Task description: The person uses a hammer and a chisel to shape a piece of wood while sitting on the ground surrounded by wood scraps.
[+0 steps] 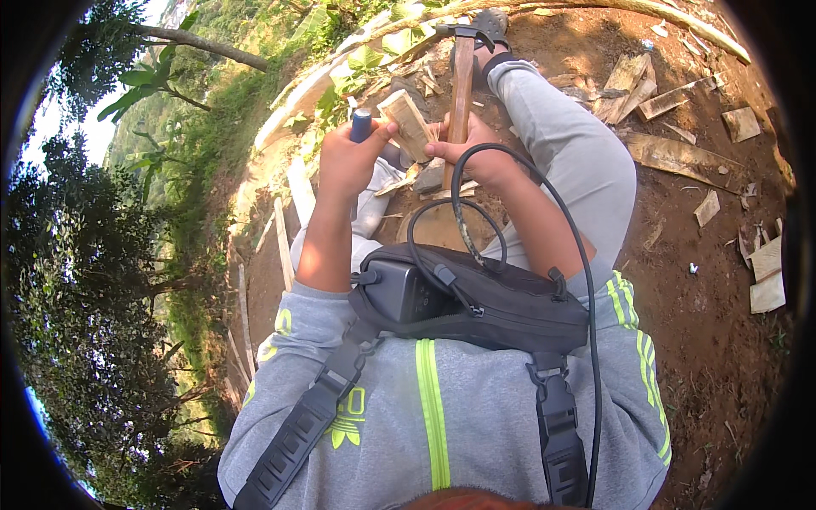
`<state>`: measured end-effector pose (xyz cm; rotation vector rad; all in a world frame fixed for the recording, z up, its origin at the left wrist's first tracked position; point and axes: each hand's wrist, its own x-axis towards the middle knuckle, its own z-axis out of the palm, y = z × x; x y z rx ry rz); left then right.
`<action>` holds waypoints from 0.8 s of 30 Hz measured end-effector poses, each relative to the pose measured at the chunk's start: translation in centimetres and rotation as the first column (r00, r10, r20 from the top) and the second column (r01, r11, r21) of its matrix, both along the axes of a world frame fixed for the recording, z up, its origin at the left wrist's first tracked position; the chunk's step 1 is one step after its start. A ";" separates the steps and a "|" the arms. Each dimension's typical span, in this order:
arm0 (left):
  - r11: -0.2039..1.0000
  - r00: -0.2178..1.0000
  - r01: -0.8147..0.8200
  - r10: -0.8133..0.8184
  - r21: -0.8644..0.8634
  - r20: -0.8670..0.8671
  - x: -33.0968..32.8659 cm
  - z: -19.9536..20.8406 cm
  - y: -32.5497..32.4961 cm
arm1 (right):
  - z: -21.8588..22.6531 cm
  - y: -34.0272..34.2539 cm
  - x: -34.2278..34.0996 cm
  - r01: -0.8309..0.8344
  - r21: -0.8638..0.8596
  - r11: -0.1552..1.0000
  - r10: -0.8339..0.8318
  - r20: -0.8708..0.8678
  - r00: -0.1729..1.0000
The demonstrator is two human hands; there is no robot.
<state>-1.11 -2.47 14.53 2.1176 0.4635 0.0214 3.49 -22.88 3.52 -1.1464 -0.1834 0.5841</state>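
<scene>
The left hand (344, 157) is closed around a blue-handled tool (361, 125), whose handle end sticks up out of the fist; what the tool's working end looks like cannot be told, since the hand hides it. Just right of that fist, touching the thumb, a small wooden block (406, 123) stands tilted, its pale cut face turned toward the camera. The right hand (474, 151) is wrapped around the wooden handle of a hammer (461, 81), gripping it low; the shaft runs up and away from the grip to a dark metal head (466, 32) at the far end. The block lies between the two hands, nearer the left one. Below the hands, a flat piece of wood (438, 223) rests on the person's lap. A black cable (544, 212) loops over the right forearm down to a black pouch (476, 302) strapped to the chest. To the right of the right hand, well apart, wood scraps (671, 153) lie scattered over reddish soil (705, 340).
</scene>
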 end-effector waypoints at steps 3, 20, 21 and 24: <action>0.974 0.993 0.107 -0.095 0.200 -0.069 0.1 0.5 0.0 | -0.9 1.0 -0.1 0.034 0.065 0.997 -0.039 0.078 0.996; 0.987 0.988 0.143 -0.148 -0.075 -0.054 -0.6 -1.0 -1.8 | -0.9 0.5 0.0 0.198 0.191 0.961 -0.196 -0.029 0.980; 0.987 0.989 0.121 -0.129 -0.109 -0.068 -0.8 -0.2 -2.5 | -1.0 0.4 0.1 0.198 0.229 0.953 -0.188 -0.064 0.980; 0.980 0.981 0.166 -0.176 -0.114 -0.083 -1.2 -0.3 -2.6 | -0.2 -0.7 0.4 0.119 0.426 0.897 -0.016 -0.237 0.971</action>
